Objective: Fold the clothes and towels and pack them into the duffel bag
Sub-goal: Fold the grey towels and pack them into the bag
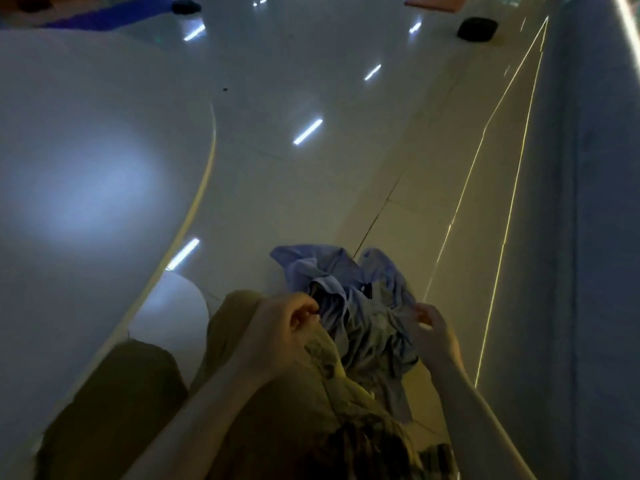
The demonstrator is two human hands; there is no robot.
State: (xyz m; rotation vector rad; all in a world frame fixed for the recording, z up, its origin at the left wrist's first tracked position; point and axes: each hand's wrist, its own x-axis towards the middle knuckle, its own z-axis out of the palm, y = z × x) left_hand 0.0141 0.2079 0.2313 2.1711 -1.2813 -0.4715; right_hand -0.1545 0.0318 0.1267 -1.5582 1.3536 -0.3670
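A crumpled blue shirt (349, 292) hangs bunched in front of my lap, low in the middle of the head view. My left hand (280, 327) grips the cloth at its left edge with curled fingers. On the other side, my right hand (433, 330) pinches the shirt's right edge. The lower part of the shirt drapes down over my olive-green trousers (277, 393). No duffel bag is in view.
A white curved table (86, 168) fills the left side, its edge sweeping down toward my knees. Glossy floor tiles (346, 98) stretch ahead. A blue wall (595, 237) runs along the right. A black round object (477, 28) and a pink slab (437, 1) lie far ahead.
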